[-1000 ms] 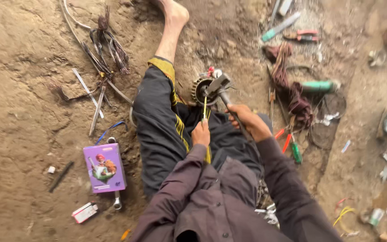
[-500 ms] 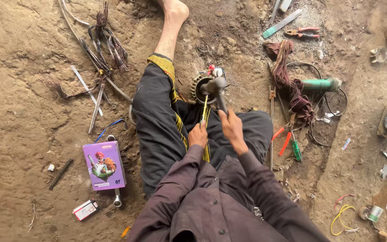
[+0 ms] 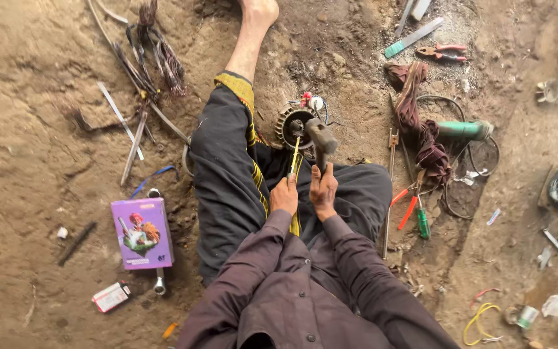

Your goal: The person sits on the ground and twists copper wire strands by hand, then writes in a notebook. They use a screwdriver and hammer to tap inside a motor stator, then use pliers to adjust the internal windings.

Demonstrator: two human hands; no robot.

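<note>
Hammer and punch on motor part, person seated on dirt.

Left hand grips punch, tip on round motor part between legs. Right hand closed around hammer, head just above part.

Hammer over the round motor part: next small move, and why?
Probably a short tap down with the hammer. The right hand holds it raised over the round motor part, and the left hand has the screwdriver tip set against that part like a chisel.
</note>
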